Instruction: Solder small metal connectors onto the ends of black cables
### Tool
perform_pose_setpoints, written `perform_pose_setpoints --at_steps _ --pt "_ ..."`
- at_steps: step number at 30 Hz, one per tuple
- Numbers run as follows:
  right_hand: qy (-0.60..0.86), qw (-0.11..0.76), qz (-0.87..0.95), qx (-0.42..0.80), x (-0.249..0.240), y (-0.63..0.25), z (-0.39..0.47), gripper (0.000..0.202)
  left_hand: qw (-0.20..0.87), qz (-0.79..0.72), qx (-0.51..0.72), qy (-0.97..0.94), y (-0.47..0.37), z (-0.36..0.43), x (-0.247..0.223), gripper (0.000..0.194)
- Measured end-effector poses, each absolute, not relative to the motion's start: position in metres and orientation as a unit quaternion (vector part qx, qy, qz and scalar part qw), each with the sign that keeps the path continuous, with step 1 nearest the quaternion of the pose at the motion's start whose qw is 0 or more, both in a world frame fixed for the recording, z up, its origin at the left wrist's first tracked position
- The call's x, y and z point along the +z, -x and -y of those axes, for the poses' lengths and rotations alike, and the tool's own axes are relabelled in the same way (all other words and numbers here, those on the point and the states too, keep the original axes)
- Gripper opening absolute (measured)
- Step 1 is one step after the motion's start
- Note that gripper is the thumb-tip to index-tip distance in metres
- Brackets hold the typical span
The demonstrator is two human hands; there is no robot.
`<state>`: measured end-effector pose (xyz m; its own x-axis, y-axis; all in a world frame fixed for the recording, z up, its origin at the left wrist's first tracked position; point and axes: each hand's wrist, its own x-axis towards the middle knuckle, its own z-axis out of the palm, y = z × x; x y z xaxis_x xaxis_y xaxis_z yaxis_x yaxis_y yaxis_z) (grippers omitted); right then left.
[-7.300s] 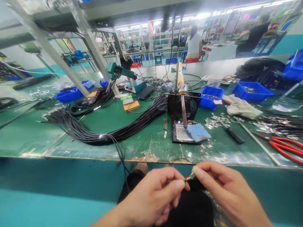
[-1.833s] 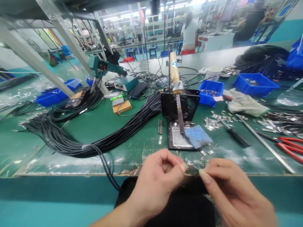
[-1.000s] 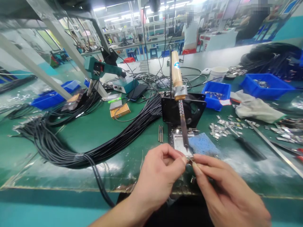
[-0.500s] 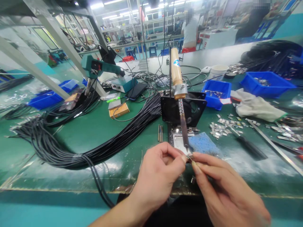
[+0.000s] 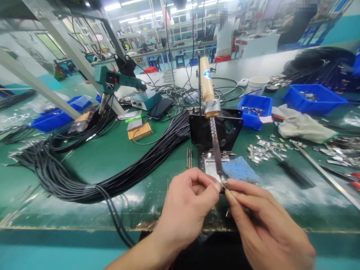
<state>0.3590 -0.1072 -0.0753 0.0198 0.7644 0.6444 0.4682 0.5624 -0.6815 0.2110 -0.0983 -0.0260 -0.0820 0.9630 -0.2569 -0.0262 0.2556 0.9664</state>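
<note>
My left hand (image 5: 189,206) pinches thumb against forefinger on a thin silvery wire (image 5: 224,187) that reaches toward the other hand. Opposite it, my right hand (image 5: 261,217) is closed in a pinch on a small metal connector (image 5: 225,183), largely covered by the fingertips. Just above both sets of fingertips is the tip of a soldering iron (image 5: 216,150), clamped upright with its wooden handle at the top. Whether the tip touches the metal I cannot tell. A blue sponge (image 5: 240,169) and a metal tray (image 5: 213,167) lie behind the hands.
A bundle of black cables (image 5: 135,165) curves across the left and hangs over the front edge. A black fan (image 5: 225,129) stands behind the iron. Loose metal shells (image 5: 257,150), a black-handled tool (image 5: 298,174), a glove (image 5: 306,127) and blue bins (image 5: 315,99) occupy the right.
The whole view has shifted slightly, so the bench appears a little further left. Both hands keep their pinches at the iron's tip, with the metal piece showing slightly more.
</note>
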Motion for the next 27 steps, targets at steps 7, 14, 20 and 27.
perform_pose_setpoints --at_steps 7,14,20,27 --pt "0.449 0.553 0.691 0.128 -0.0744 -0.3593 0.1054 0.015 0.539 -0.581 0.455 -0.406 -0.2106 0.0976 -0.0259 0.016" --pt "0.446 0.563 0.683 0.129 -0.0752 -0.3586 0.1046 0.016 0.535 -0.584 0.456 -0.406 -0.2110 0.0960 -0.0245 0.017" --pt "0.447 0.560 0.685 0.134 -0.0760 -0.3592 0.1053 0.016 0.540 -0.578 0.462 -0.401 -0.2112 0.0942 -0.0258 0.018" --pt "0.446 0.566 0.680 0.134 -0.0768 -0.3579 0.1040 0.016 0.537 -0.580 0.460 -0.404 -0.2112 0.0938 -0.0250 0.018"
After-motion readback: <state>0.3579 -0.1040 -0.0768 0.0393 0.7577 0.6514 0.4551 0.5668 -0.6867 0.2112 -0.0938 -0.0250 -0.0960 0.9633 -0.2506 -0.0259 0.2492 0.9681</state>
